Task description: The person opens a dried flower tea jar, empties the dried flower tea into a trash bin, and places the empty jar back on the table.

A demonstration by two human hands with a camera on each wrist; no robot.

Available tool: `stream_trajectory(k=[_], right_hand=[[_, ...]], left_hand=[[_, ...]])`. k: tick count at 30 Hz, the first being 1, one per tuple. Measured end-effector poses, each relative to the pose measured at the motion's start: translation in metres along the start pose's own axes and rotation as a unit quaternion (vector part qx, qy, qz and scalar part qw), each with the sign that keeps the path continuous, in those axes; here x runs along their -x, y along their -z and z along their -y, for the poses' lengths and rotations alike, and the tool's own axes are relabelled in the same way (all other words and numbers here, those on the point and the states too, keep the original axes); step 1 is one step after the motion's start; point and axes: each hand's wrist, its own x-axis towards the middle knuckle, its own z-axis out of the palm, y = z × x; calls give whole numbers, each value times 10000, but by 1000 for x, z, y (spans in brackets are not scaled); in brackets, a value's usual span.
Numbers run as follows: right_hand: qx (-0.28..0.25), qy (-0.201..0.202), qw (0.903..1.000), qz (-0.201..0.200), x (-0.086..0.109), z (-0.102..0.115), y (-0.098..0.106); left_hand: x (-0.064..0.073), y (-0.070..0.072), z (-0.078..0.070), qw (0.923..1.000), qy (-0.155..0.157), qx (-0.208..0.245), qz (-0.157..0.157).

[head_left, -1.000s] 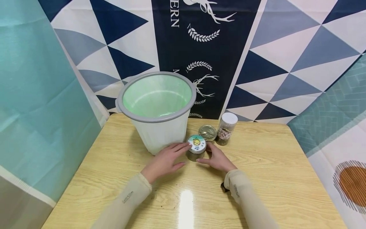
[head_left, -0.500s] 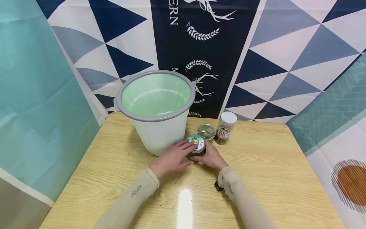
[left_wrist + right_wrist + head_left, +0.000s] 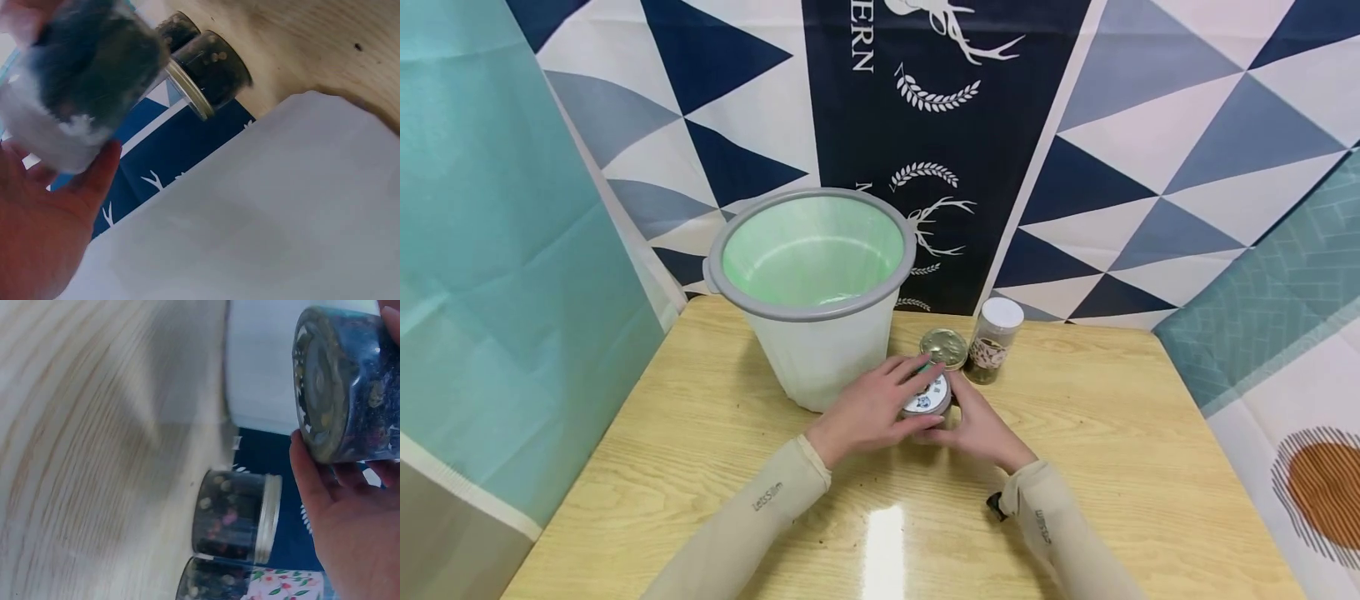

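A clear jar with dark contents and a printed white-and-green lid [image 3: 927, 397] is between both hands, raised off the table. My left hand [image 3: 874, 410] grips it at the lid, its fingers lying over the lid's top and edge. From the other side my right hand [image 3: 987, 429] holds the jar's body; in the right wrist view the jar's bottom [image 3: 320, 387] shows, tilted towards the camera. Just behind stands a second jar with a gold lid [image 3: 943, 347]. Beside that is a taller clear jar with a white cap [image 3: 995, 340] and a flowered label [image 3: 287, 584].
A large white bucket with a grey rim [image 3: 811, 314] stands at the back left, close to the left hand. All of it rests on a wood-grain table [image 3: 1112, 450]. Patterned cloth [image 3: 1150, 167] hangs behind the table. Small dark specks lie near the left forearm.
Both hands have closed in on the lidded jar, which stood on the table. The left hand has come over its lid, and the jar has been lifted and shifted slightly right.
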Motion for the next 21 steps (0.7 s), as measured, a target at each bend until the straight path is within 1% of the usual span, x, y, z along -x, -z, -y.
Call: stream_trajectory(k=[3,6,11,15,18,21], right_hand=[[-357,108,9993,59,4,2,-1],[-594,231,9980,-37,7,0,-6],[-856,262,9946,-533,6,-1,-18],[-912,175,9917,-892,5,1,-23],[-739,71,9911,-1103,4,3,-26],[-649,-44,9895,-1291,4,5,-29]], left_hand=[[-5,-1,-2,9999,-134,-51,-48],[-8,-2,-3,9994,-229,-182,-203],[-11,-3,-6,9970,-356,-399,-552],[-13,-5,-9,9967,-319,-300,-689],[-13,-8,-9,9967,-228,-160,-756],[-11,-12,-9,9959,-124,-66,-896]])
